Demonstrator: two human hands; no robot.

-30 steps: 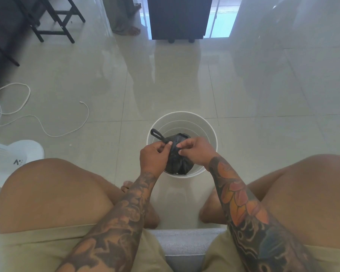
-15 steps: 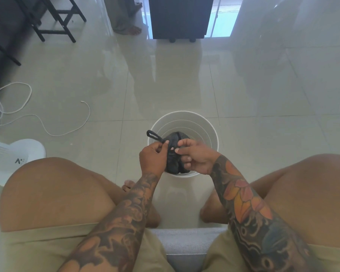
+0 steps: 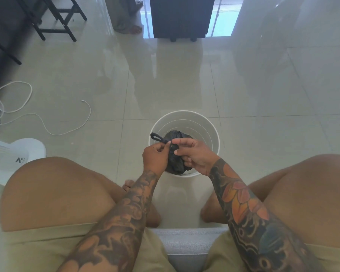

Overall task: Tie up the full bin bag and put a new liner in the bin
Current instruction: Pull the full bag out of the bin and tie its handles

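Observation:
A round white bin (image 3: 212, 126) stands on the tiled floor between my knees. A small black bin bag (image 3: 176, 163) is held bunched over its near side. My left hand (image 3: 155, 157) pinches the bag's twisted neck, and a looped black tail (image 3: 157, 138) sticks out up and to the left of its fingers. My right hand (image 3: 194, 154) pinches the neck from the other side, fingertips almost meeting the left hand's. Part of the bag is hidden behind both hands.
A white fan base (image 3: 18, 156) stands at the left, with a loose white cable (image 3: 53, 124) on the floor beside it. Black furniture legs (image 3: 59, 22) are at the far left, a dark cabinet (image 3: 181, 16) at the far middle. Another person's bare foot (image 3: 134, 29) shows near it.
My right hand has opened out from a closer grip and its fingers now stretch across the bag's neck. The looped tail has risen slightly. The bag sits a little higher over the bin.

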